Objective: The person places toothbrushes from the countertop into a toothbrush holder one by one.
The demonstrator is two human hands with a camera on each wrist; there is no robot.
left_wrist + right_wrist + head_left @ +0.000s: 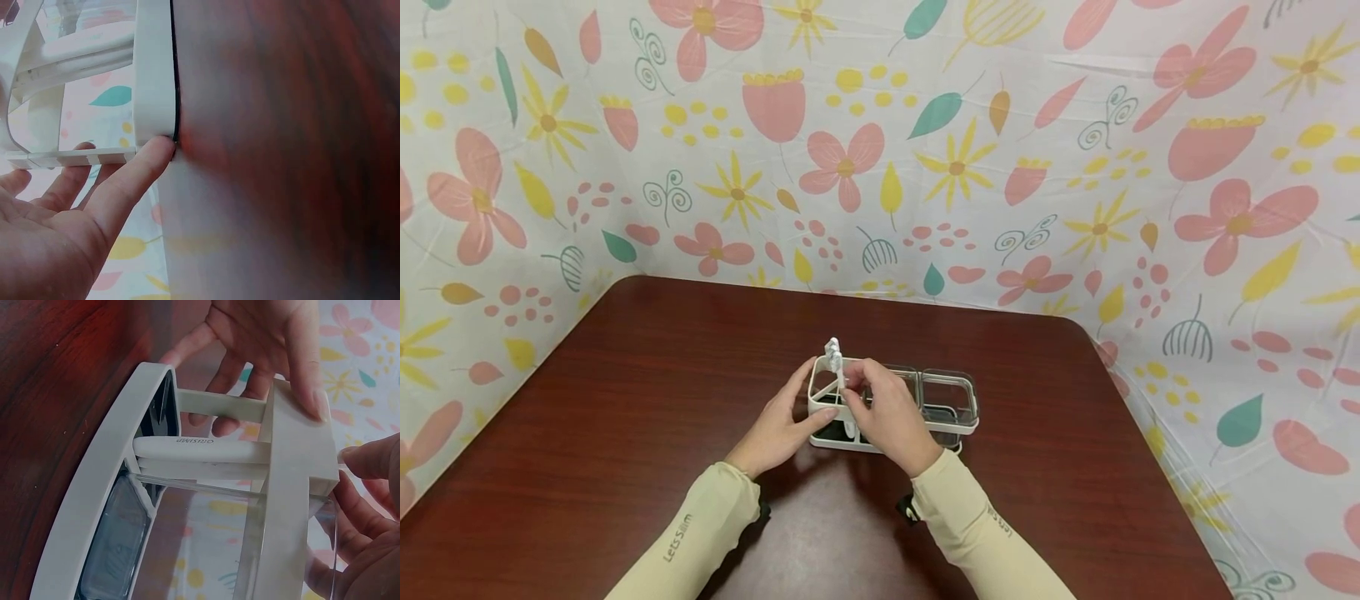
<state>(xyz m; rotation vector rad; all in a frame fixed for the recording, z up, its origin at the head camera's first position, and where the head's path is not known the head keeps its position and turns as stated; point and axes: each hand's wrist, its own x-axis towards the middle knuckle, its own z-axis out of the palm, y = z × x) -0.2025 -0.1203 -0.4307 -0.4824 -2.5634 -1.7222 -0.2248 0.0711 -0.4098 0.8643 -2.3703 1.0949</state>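
A white two-tier toothbrush holder (835, 445) stands on the table. My left hand (777, 435) grips its left end, thumb on the upper frame (294, 419) and other fingers spread around the side post (222, 405) and base. A white toothbrush (835, 357) stands upright through the left opening, its head above the frame. My right hand (891, 417) pinches it near the neck, just above the frame. In the right wrist view, its lettered white handle (212, 449) reaches down to the dark-lined base, with another white handle (206, 469) beside it.
Clear cups (950, 390) sit in the holder's right part, behind and beside my right hand. The dark wooden table (700, 350) extends around the holder, and a flower-patterned curtain (880, 167) hangs behind it.
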